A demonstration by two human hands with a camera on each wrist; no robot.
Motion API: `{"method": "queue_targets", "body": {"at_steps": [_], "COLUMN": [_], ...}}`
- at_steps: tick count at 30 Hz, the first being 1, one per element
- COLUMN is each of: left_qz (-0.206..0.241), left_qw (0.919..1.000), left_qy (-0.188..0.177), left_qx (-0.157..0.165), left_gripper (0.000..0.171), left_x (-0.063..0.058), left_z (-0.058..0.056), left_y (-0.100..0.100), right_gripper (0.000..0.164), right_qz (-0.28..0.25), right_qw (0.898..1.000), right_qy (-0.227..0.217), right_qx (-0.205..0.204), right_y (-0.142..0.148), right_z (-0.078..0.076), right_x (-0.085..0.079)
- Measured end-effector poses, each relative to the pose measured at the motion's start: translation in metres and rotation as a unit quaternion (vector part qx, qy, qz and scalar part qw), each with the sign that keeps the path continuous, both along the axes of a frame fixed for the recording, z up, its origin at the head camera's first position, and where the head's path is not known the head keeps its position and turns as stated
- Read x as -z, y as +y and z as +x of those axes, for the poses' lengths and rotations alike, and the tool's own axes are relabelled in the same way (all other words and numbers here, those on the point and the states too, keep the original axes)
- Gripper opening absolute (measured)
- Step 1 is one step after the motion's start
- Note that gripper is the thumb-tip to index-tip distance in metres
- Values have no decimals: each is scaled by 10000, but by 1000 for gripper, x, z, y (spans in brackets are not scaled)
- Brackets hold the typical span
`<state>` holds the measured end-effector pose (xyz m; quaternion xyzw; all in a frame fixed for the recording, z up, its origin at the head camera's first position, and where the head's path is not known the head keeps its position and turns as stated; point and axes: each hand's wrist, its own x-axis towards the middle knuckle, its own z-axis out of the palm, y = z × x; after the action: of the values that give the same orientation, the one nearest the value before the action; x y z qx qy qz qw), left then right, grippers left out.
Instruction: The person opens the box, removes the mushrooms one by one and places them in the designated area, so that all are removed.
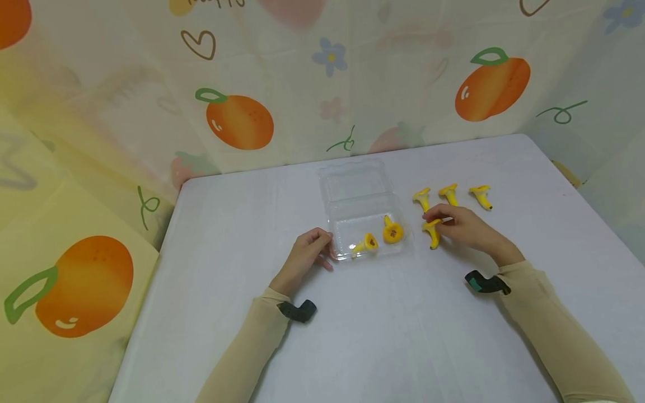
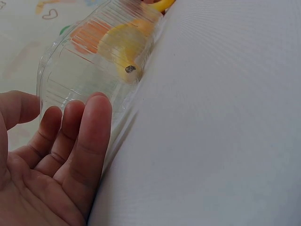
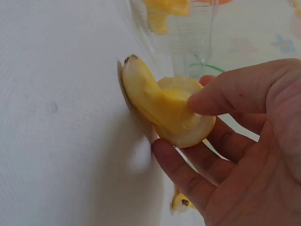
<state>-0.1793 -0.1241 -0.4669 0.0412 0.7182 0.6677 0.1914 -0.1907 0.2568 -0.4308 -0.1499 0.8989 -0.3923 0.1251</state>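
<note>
A clear plastic clamshell box point(image 1: 344, 228) lies with its lid folded back, and two yellow trumpet-shaped mushrooms point(image 1: 393, 233) rest in its base. My left hand point(image 1: 306, 251) holds the box's near left edge, thumb on one side of the wall and fingers on the other. Just right of the box, my right hand point(image 1: 467, 226) pinches another yellow mushroom point(image 3: 164, 106) by its cap between thumb and fingers. Its dark-tipped stem points away from the palm in the right wrist view, close over the white tabletop.
Behind my right hand stand three more yellow mushrooms point(image 1: 481, 196) in a loose row. The white table point(image 1: 242, 212) reaches back to a hanging curtain point(image 1: 287, 84) printed with oranges and flowers. Dark wrist cameras point(image 1: 298, 311) sit on both sleeves.
</note>
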Motion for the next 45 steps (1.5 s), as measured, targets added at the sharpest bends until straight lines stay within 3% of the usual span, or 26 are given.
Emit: {"method": "queue_targets", "body": {"at_steps": [15, 25, 45], "left_qz": [-24, -66, -83], "left_qw": [10000, 10000, 10000], "left_qy": [26, 17, 40], "left_qx": [-1, -61, -4], "left_gripper": [29, 27, 30], "left_x": [-1, 0, -1], "left_z": [-1, -1, 0], "left_y": [0, 1, 0], "right_gripper": [34, 33, 36], "right_qz": [-139, -31, 12], "right_qw": [9996, 9993, 9977], "right_qy": [-1, 314, 655], "right_qx": [-246, -185, -145], "right_y": [2, 3, -23], "right_z": [6, 3, -9], "right_x": [-11, -21, -62]}}
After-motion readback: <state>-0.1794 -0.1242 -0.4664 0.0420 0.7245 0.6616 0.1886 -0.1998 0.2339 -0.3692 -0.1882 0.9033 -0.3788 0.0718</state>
